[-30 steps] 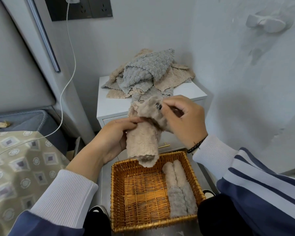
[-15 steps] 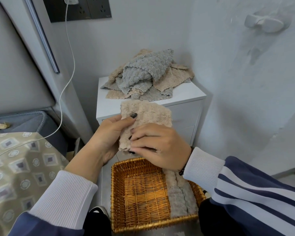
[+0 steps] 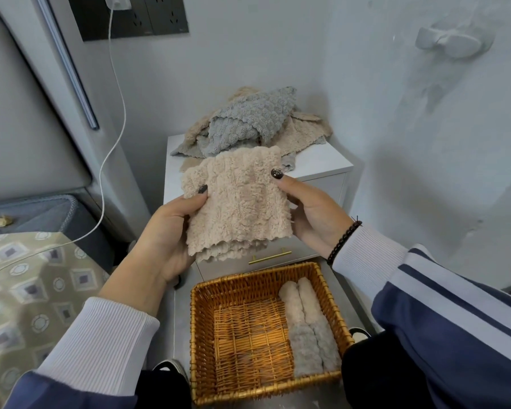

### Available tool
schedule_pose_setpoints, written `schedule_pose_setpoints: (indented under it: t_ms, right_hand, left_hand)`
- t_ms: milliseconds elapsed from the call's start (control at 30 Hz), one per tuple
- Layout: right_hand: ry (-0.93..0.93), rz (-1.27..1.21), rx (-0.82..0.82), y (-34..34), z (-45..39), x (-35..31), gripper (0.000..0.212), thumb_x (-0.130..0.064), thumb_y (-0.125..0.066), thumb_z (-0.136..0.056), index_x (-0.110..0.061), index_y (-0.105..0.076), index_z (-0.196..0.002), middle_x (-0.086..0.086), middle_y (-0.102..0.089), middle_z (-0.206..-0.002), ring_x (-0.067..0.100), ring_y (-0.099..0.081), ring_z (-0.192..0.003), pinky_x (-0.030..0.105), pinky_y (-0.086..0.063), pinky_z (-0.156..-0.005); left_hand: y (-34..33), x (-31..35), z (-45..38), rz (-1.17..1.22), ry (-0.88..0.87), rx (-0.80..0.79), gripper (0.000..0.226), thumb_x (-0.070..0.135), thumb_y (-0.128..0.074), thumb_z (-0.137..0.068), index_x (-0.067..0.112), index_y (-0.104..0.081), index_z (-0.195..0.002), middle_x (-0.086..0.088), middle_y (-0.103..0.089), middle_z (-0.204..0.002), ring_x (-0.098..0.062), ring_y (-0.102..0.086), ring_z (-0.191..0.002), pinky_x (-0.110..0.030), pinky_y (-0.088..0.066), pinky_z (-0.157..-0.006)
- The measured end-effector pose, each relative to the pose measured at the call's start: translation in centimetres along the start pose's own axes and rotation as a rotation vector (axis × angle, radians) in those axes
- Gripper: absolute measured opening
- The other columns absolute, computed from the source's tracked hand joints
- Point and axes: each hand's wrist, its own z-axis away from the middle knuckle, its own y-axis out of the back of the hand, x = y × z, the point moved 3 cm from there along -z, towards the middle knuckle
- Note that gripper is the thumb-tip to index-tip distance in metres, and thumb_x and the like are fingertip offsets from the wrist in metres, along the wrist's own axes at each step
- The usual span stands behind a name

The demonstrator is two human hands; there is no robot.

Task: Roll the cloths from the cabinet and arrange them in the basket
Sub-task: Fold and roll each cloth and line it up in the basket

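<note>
Above the basket (image 3: 266, 388), which has 2 rolled cloths (image 3: 309, 326) along its right side, my left hand (image 3: 165, 231) and right hand (image 3: 313, 211) each pinch an edge of a folded beige cloth (image 3: 238, 202).

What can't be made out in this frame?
- Head view: how many cloths are in the pile on the cabinet; they overlap.
- Fingers of the left hand and right hand, hidden behind the beige cloth.
- Basket right corner, covered by the dark trouser leg.
</note>
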Motion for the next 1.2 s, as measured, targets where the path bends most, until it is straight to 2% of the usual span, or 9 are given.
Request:
schedule_pose_setpoints:
  t_ms: [133, 267, 333, 400, 533, 633, 733, 967, 1200]
  right_hand:
    - [-0.058, -0.131, -0.135, -0.5, 0.0, 0.2, 0.045, -0.038, -0.069, -0.075, -0.016, -0.068, -0.114, 0.008, -0.068, -0.120, 0.026, -0.063, -0.113, 0.047, -0.048, -0.100]
    - [-0.079, -0.014, -0.088, 0.0, -0.4, 0.1, 0.029, -0.022, -0.069, -0.084, -0.004, -0.069, -0.106, 0.012, -0.071, -0.109, 0.026, -0.068, -0.100, 0.043, -0.054, -0.091]
    - [-0.039, 0.148, -0.001, 0.5, -0.6, -0.2, 0.014, -0.017, -0.068, -0.087, -0.004, -0.071, -0.090, 0.012, -0.073, -0.094, 0.024, -0.070, -0.084, 0.037, -0.058, -0.077]
    - [-0.010, 0.282, 0.057, 1.0, -0.7, -0.5, 0.016, -0.018, -0.070, -0.087, -0.004, -0.069, -0.081, 0.014, -0.070, -0.084, 0.023, -0.067, -0.071, 0.030, -0.056, -0.061]
    - [0.034, 0.366, 0.060, 1.3, -0.6, -0.7, 0.022, -0.021, -0.069, -0.087, -0.001, -0.064, -0.094, 0.021, -0.056, -0.085, 0.028, -0.057, -0.071, 0.033, -0.049, -0.063]
    - [0.038, 0.367, 0.016, 1.4, -0.4, -0.8, 0.018, -0.020, -0.068, -0.088, -0.004, -0.066, -0.079, 0.018, -0.063, -0.082, 0.024, -0.060, -0.066, 0.029, -0.051, -0.058]
    - [0.034, 0.377, -0.055, 1.6, -0.2, -0.9, 0.009, -0.015, -0.066, -0.089, -0.009, -0.068, -0.083, 0.005, -0.068, -0.071, 0.014, -0.063, -0.057, 0.025, -0.051, -0.050]
    - [0.073, 0.336, -0.088, 1.8, 0.2, -1.2, 0.015, -0.009, -0.069, -0.085, -0.018, -0.070, -0.097, -0.002, -0.072, -0.076, 0.008, -0.064, -0.055, 0.018, -0.046, -0.040]
    - [0.090, 0.265, -0.107, 2.4, 0.3, -0.9, 0.022, -0.006, -0.073, -0.075, -0.006, -0.072, -0.097, 0.003, -0.075, -0.086, 0.014, -0.071, -0.078, 0.023, -0.057, -0.065]
  left_hand:
    - [0.1, -0.2, 0.0, -0.008, 0.031, -0.048, 0.038, 0.011, -0.055, -0.080, 0.000, -0.062, -0.116, -0.018, -0.072, -0.112, -0.030, -0.072, -0.098, -0.044, -0.061, -0.077]
    - [0.4, -0.1, -0.4, -0.208, -0.033, 0.004, 0.030, 0.008, -0.053, -0.089, 0.002, -0.063, -0.117, -0.015, -0.073, -0.110, -0.028, -0.072, -0.097, -0.038, -0.061, -0.079]
    - [0.6, 0.2, -0.5, -0.335, -0.107, 0.051, 0.023, 0.004, -0.050, -0.096, 0.005, -0.064, -0.115, -0.012, -0.075, -0.103, -0.023, -0.074, -0.089, -0.031, -0.062, -0.071]
    - [0.6, 0.4, -0.5, -0.413, -0.171, 0.060, 0.023, 0.001, -0.049, -0.097, 0.010, -0.065, -0.113, -0.005, -0.077, -0.096, -0.017, -0.074, -0.084, -0.027, -0.061, -0.067]
    - [0.5, 0.4, -0.4, -0.393, -0.187, 0.022, 0.022, 0.003, -0.053, -0.094, 0.013, -0.066, -0.109, -0.004, -0.077, -0.097, -0.017, -0.074, -0.087, -0.027, -0.060, -0.067]
    - [0.5, 0.4, -0.3, -0.345, -0.103, -0.007, 0.032, 0.020, -0.064, -0.079, 0.008, -0.069, -0.109, -0.009, -0.076, -0.104, -0.023, -0.073, -0.095, -0.029, -0.060, -0.070]
    - [0.4, 0.0, -0.2, -0.353, -0.047, -0.015, 0.042, 0.030, -0.067, -0.074, 0.007, -0.069, -0.109, -0.010, -0.075, -0.107, -0.023, -0.073, -0.098, -0.030, -0.061, -0.073]
    - [0.2, -0.1, -0.4, -0.319, -0.162, 0.006, 0.030, 0.013, -0.067, -0.073, 0.011, -0.069, -0.103, -0.008, -0.076, -0.099, -0.021, -0.074, -0.088, -0.029, -0.060, -0.068]
    - [0.4, -0.3, 0.0, -0.451, -0.195, -0.058, 0.033, 0.011, -0.073, -0.067, 0.017, -0.073, -0.099, -0.008, -0.076, -0.103, -0.022, -0.073, -0.093, -0.029, -0.060, -0.072]
